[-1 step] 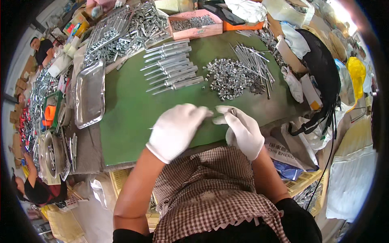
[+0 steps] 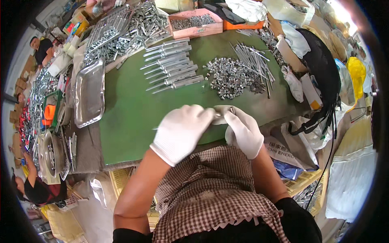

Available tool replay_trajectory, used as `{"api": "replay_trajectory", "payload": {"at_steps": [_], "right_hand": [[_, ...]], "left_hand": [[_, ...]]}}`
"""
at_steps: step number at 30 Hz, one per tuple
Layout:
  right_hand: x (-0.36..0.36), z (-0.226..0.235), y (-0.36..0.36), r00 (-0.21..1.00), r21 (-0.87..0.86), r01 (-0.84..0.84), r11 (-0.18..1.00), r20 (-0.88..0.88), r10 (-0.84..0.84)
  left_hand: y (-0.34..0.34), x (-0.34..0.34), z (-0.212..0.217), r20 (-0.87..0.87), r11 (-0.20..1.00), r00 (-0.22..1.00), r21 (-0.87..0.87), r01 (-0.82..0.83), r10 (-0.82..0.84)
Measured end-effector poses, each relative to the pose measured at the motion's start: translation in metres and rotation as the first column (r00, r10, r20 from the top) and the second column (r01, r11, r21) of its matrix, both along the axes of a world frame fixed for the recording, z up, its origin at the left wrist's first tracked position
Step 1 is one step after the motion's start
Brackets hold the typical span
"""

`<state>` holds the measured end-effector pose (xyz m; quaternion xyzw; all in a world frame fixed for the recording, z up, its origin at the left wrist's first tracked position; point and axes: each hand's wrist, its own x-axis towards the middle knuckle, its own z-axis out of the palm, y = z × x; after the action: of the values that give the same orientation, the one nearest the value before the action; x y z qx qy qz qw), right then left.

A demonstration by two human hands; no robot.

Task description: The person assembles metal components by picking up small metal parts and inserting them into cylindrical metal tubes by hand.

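Now | both gloved hands meet at desk's near edge | left hand (image 2: 181,131) and right hand (image 2: 244,130) pinch small metal piece (image 2: 231,109) | step: assembling, likely | next: steady fine fingertip alignment | loose nuts (image 2: 229,77) mid-desk.

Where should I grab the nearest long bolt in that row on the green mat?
Take the nearest long bolt by its thicker sleeve end, on the right. Come from above, fingers across the shaft: it lies flat and its neighbours lie close behind, so only the top and near side seem free.
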<state>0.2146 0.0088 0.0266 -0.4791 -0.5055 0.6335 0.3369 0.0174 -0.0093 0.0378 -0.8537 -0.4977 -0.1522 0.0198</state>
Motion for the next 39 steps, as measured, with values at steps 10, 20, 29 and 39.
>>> {"api": "replay_trajectory", "payload": {"at_steps": [10,20,29,39], "right_hand": [[0.009,-0.002,0.004,0.924,0.085,-0.208,0.974,0.343,0.167],[0.007,-0.021,0.009,0.924,0.345,-0.218,0.913,0.373,0.08],[-0.05,0.001,0.088,0.391,0.459,-0.841,0.285,0.881,-0.266],[-0.022,0.002,0.08,0.573,0.542,-0.759,0.36,0.819,-0.025]], "left_hand": [[-0.022,-0.004,-0.003,0.282,0.995,0.958,-0.101,-0.022,0.049],[-0.032,0.002,-0.014,0.266,0.985,0.949,-0.091,-0.148,0.167],[-0.034,0.019,-0.018,0.034,0.955,0.958,-0.096,-0.281,0.285],[-0.033,0.014,-0.013,0.059,0.941,0.952,-0.183,-0.285,0.3]]}}
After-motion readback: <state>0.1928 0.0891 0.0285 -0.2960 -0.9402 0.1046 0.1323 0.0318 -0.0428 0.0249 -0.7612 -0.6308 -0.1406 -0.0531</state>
